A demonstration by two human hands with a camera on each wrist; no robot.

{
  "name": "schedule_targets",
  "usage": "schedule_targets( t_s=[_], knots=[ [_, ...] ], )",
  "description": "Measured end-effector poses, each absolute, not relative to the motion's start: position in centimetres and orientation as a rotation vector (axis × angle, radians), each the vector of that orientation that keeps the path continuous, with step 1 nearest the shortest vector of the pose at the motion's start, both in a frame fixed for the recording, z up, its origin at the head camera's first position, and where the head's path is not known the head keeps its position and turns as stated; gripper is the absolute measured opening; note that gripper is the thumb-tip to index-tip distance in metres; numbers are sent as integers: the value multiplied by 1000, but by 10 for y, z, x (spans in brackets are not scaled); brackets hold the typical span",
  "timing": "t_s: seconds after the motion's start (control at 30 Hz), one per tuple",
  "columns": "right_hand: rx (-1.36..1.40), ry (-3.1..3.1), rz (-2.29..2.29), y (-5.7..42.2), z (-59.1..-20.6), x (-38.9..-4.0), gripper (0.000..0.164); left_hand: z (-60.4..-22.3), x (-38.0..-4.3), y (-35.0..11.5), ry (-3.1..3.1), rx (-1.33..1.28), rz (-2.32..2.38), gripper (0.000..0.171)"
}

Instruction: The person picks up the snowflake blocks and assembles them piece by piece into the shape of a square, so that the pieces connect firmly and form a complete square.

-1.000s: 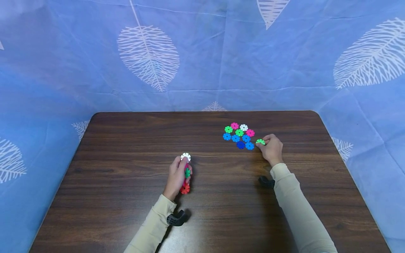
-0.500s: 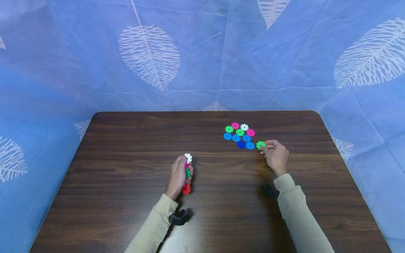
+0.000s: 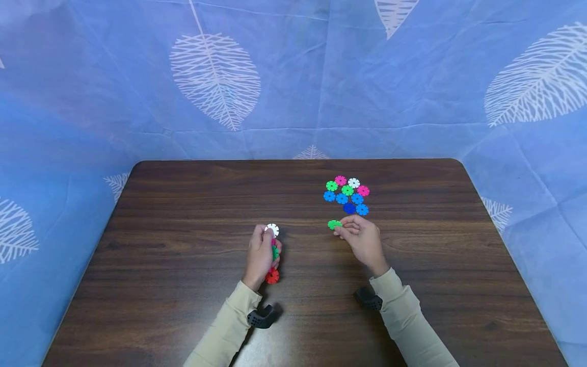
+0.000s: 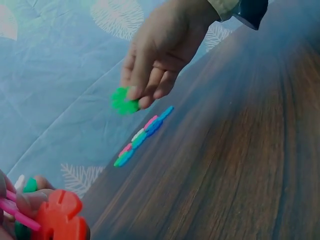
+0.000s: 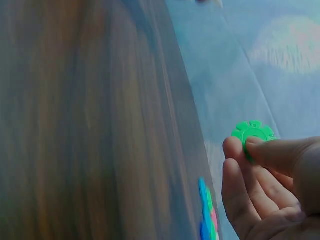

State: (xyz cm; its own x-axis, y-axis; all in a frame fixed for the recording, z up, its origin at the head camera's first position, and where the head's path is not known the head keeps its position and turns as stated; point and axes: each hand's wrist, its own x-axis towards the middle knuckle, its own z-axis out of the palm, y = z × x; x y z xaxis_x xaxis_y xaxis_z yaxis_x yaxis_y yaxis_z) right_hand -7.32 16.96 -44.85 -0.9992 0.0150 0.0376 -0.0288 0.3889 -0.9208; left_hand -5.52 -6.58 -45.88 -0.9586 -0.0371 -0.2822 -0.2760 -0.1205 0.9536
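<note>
My left hand (image 3: pixel 259 259) grips a joined string of notched plastic discs: a white disc (image 3: pixel 272 230) at the top, pink and green ones partly hidden by the fingers, and a red disc (image 3: pixel 272 276) at the bottom. In the left wrist view the red disc (image 4: pixel 61 216) stands out close up beside a pink edge. Between thumb and fingertips, my right hand (image 3: pixel 364 240) pinches a bright green notched disc (image 3: pixel 334 225), held above the table. The right wrist view shows this green disc (image 5: pixel 253 132) with its slotted rim. A gap separates the two hands.
A loose cluster of notched discs in pink, white, green and blue (image 3: pixel 341 199) lies flat beyond the right hand. Each wrist wears a black device (image 3: pixel 262 317). The dark wooden table (image 3: pixel 183 214) ends at a blue leaf-print cloth (image 3: pixel 293 81) behind.
The right hand has carried the green disc from the right side of the cluster leftward and nearer, toward the left hand. The left hand has shifted only slightly.
</note>
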Motion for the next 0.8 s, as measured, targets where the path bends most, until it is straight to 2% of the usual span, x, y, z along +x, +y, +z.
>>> schedule_targets(
  t_s=[0.23, 0.5, 0.8],
  knots=[
    [138, -2597, 1854, 127, -417, -51, 13, -431, -46, -61, 1988, -325, 2157, 11],
    [316, -2518, 1978, 113, -448, -53, 12, -455, -49, -58, 1986, -325, 2091, 7],
    [365, -2461, 2037, 103, -455, -51, 9, -459, -47, -54, 1994, -282, 2070, 10]
  ],
)
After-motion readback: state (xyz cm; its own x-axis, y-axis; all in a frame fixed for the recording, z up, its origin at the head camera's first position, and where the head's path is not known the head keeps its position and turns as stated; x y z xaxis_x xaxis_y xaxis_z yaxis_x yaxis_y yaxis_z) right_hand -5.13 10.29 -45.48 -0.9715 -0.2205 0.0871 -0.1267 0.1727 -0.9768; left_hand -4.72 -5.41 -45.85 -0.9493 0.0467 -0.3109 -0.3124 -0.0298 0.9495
